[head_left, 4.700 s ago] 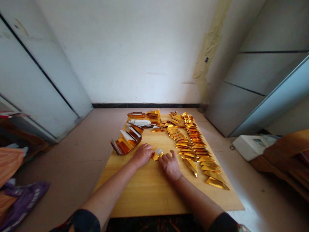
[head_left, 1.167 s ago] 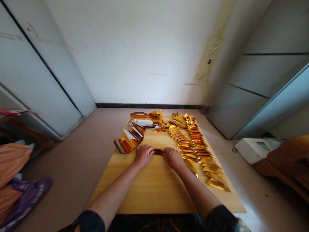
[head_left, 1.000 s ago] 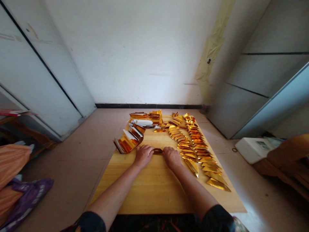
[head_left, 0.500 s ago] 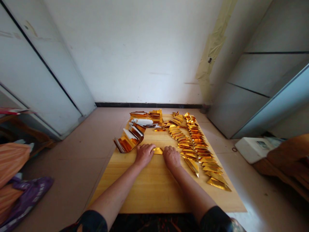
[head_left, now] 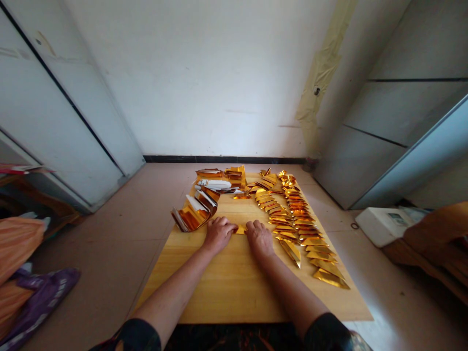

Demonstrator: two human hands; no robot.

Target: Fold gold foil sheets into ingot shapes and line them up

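Note:
A small piece of gold foil paper (head_left: 240,229) lies on the wooden board between my hands. My left hand (head_left: 219,232) is closed, its thumb and fingers pinching the paper's left end. At the right end, my right hand (head_left: 259,237) has its fingers curled down onto the paper, covering that end. To the right, rows of folded gold paper pieces (head_left: 302,214) overlap each other on the board. Beyond my left hand stand curved stacks of gold and white paper sheets (head_left: 197,209).
The wooden board (head_left: 219,292) is low, with a white wall (head_left: 219,87) beyond it. A white box (head_left: 380,226) sits at the right. Orange and purple bags (head_left: 47,302) lie on the floor at the left. Grey cabinets (head_left: 387,126) flank both sides.
The gold paper between my hands has gone from a peaked shape to a flatter, narrower strip. My right fingers have shifted slightly; both arms stay nearly in place.

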